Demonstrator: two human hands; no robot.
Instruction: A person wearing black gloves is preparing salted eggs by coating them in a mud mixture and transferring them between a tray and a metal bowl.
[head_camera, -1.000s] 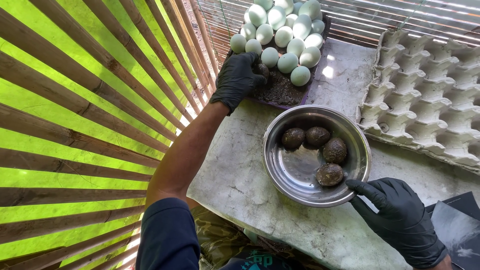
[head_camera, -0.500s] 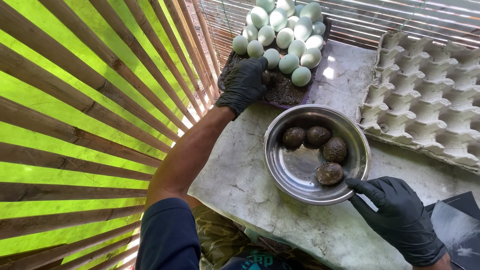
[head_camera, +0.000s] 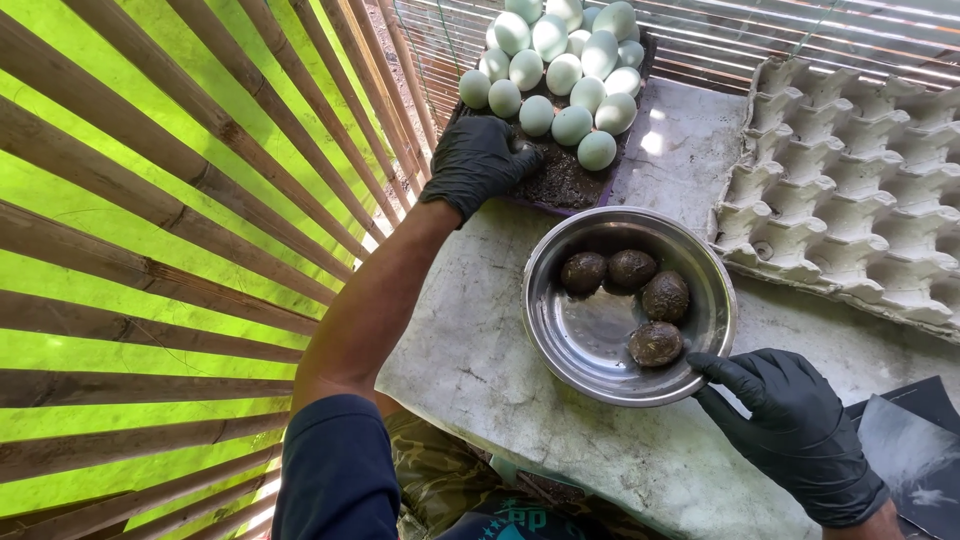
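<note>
My left hand (head_camera: 478, 160), in a black glove, lies over the near left corner of a dark tray (head_camera: 560, 185). Its thumb rests on the dark mud and its fingers curl over the edge. Several pale green eggs (head_camera: 560, 70) stand piled on the tray just beyond the hand. My right hand (head_camera: 795, 430), also in a black glove, grips the near right rim of a round metal bowl (head_camera: 565, 350). Several mud-coated dark eggs (head_camera: 635, 295) lie in the bowl.
The bowl and tray stand on a grey stone slab (head_camera: 480, 370). A grey pulp egg tray (head_camera: 860, 190) with empty cups lies at the right. Slanted wooden slats (head_camera: 180, 220) close off the left side. A dark sheet (head_camera: 915, 450) lies at the lower right.
My left hand has shifted slightly on the tray corner. My right hand stays on the bowl's rim, and the bowl has not moved.
</note>
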